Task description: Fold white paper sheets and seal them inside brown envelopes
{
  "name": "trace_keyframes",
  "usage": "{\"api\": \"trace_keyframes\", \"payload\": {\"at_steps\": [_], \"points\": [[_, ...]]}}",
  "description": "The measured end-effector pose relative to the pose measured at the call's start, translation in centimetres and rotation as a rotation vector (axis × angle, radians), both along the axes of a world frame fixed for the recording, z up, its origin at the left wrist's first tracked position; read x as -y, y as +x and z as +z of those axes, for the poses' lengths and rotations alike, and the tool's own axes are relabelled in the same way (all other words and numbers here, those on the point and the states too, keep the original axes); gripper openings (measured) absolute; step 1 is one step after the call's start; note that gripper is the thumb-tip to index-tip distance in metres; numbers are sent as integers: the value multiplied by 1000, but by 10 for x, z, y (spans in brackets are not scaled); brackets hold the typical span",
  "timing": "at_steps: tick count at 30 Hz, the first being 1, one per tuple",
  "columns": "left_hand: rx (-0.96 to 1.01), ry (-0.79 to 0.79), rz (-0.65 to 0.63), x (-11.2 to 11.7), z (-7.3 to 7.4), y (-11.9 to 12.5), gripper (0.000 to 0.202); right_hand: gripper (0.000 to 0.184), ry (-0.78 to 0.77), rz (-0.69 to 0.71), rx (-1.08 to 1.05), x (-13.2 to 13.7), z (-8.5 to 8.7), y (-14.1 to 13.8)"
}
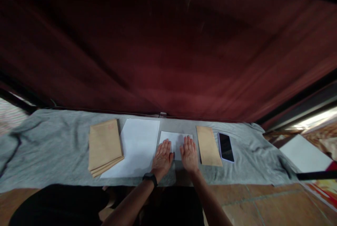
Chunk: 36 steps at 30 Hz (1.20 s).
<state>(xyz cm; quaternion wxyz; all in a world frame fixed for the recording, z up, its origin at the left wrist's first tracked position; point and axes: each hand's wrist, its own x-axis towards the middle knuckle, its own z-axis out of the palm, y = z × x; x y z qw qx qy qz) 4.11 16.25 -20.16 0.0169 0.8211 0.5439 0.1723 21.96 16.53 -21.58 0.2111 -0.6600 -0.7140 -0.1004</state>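
A folded sheet of white paper (176,141) lies crosswise in front of me on the grey cloth. My left hand (162,155) rests flat on its left part, fingers stretched out. On its right part my right hand (189,153) lies flat too, fingers pointing away from me. Both hands are open, and between them a strip of the paper shows. Left of my left hand is a larger white paper sheet or stack (139,145). Just right of my right hand lies a single brown envelope (209,146).
A stack of brown envelopes (105,145) overlaps the white sheets' left edge. A phone (225,147) lies right of the single envelope. Grey cloth (63,145) covers the narrow surface, with a dark red panel (168,60) behind it. A white board-like thing (305,154) is at far right.
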Motion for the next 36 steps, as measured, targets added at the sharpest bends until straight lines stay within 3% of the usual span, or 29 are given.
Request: {"api": "trace_keyframes", "payload": {"at_steps": [3,9,13,16,19,26,32,36], "points": [[-6,3,5,0,-3,0,56,55,-27,95,23,16,-2,-10],[-4,11,15,-1,-8,0,59,56,19,43,31,35,-6,-4],[-1,-6,39,-9,-6,17,60,56,30,55,39,37,-4,-4],[6,-5,-50,-22,-2,35,59,54,10,65,38,37,-1,-5],[5,-16,-50,-37,0,45,56,53,-40,54,38,37,1,-5],[27,5,93,-52,-7,22,62,56,-45,8,13,34,-1,-6],[41,50,167,-27,-7,12,61,57,-30,15,10,36,-3,-5],[-14,25,31,8,-3,13,57,54,-103,8,-14,34,3,-5]]}}
